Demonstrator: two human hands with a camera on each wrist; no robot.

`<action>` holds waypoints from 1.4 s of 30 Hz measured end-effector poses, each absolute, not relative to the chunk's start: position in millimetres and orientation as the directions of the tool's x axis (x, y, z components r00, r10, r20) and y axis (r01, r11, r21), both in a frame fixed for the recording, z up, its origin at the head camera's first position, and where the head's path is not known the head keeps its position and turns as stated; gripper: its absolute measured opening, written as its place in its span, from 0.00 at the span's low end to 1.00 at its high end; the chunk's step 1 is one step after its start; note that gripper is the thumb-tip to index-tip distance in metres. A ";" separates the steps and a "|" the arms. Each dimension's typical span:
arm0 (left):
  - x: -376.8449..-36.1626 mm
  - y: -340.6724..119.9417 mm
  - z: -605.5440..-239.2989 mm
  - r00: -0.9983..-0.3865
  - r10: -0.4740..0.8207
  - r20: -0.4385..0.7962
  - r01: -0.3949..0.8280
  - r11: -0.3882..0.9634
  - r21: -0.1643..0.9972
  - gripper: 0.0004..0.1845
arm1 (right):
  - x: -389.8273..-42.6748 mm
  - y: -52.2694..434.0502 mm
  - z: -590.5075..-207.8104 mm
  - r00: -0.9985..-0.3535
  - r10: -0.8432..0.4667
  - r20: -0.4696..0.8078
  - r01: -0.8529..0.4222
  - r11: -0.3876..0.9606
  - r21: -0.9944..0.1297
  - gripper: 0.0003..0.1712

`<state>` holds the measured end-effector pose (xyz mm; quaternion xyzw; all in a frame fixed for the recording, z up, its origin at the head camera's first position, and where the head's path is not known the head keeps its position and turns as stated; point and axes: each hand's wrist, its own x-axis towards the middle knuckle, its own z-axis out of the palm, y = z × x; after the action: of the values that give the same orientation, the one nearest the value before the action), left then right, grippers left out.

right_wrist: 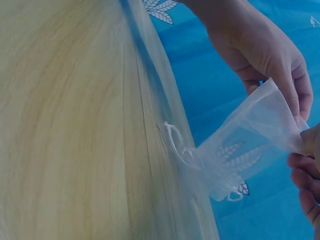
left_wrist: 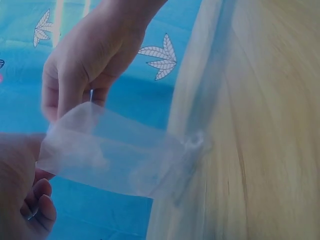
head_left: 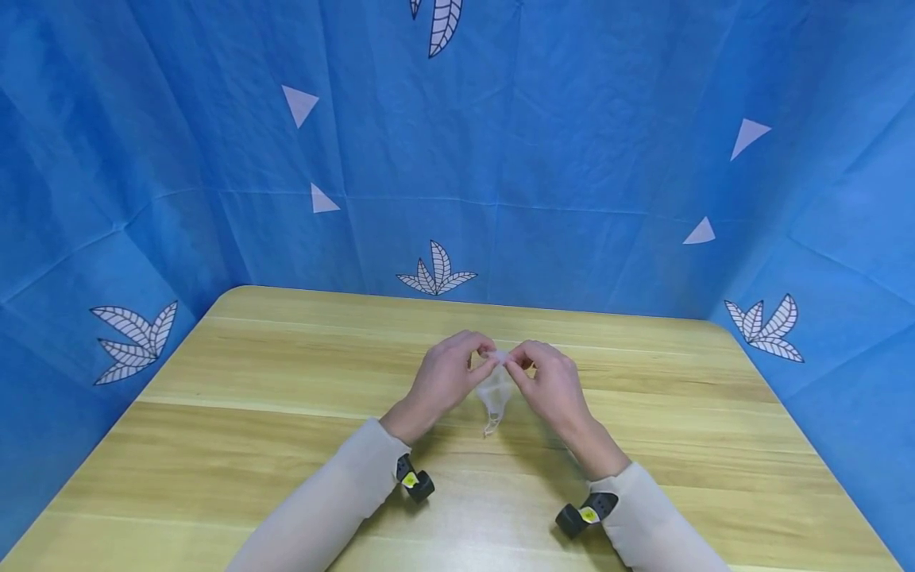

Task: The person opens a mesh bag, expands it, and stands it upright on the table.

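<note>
A small see-through white mesh pouch (head_left: 495, 393) hangs just above the middle of the wooden table (head_left: 250, 397), its drawstring end (head_left: 489, 429) pointing down. My left hand (head_left: 488, 359) pinches one side of the pouch's upper edge. My right hand (head_left: 511, 365) pinches the other side, close beside it. In the left wrist view the pouch (left_wrist: 110, 155) stretches between my left hand (left_wrist: 20, 185) at the bottom left and my right hand (left_wrist: 90, 55) above. The right wrist view shows the pouch (right_wrist: 250, 145), its knotted cord (right_wrist: 175, 140), and both hands at the right.
Blue cloth (head_left: 543, 143) printed with white leaves and triangles walls in the table at the back and both sides. Black wrist mounts (head_left: 416, 481) with yellow stickers sit under both beige sleeves. Bare wood lies all around the hands.
</note>
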<state>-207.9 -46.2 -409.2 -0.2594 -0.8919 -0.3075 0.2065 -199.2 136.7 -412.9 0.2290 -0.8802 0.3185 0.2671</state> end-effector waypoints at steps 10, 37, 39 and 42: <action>-207.9 -46.0 -410.5 -0.726 0.353 0.589 0.643 0.653 0.400 0.04 | -198.4 137.7 -412.9 -0.763 -0.174 0.622 -0.526 0.727 -0.442 0.08; -211.8 -47.6 -417.5 -0.570 0.344 0.746 0.705 0.672 0.228 0.07 | -196.4 133.1 -413.5 -0.748 -0.247 0.616 -0.581 0.692 -0.429 0.07; -211.3 -46.9 -416.6 -0.576 0.347 0.740 0.709 0.663 0.241 0.06 | -196.5 133.0 -413.2 -0.741 -0.253 0.623 -0.589 0.689 -0.422 0.06; -210.6 -45.9 -414.7 -0.600 0.356 0.716 0.708 0.653 0.269 0.05 | -197.5 133.7 -413.4 -0.721 -0.245 0.649 -0.600 0.688 -0.407 0.05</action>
<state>-210.6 -45.9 -414.7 -0.3127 -0.8509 -0.2754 0.3198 -197.5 133.7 -413.4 0.2419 -0.8735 0.3119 0.2851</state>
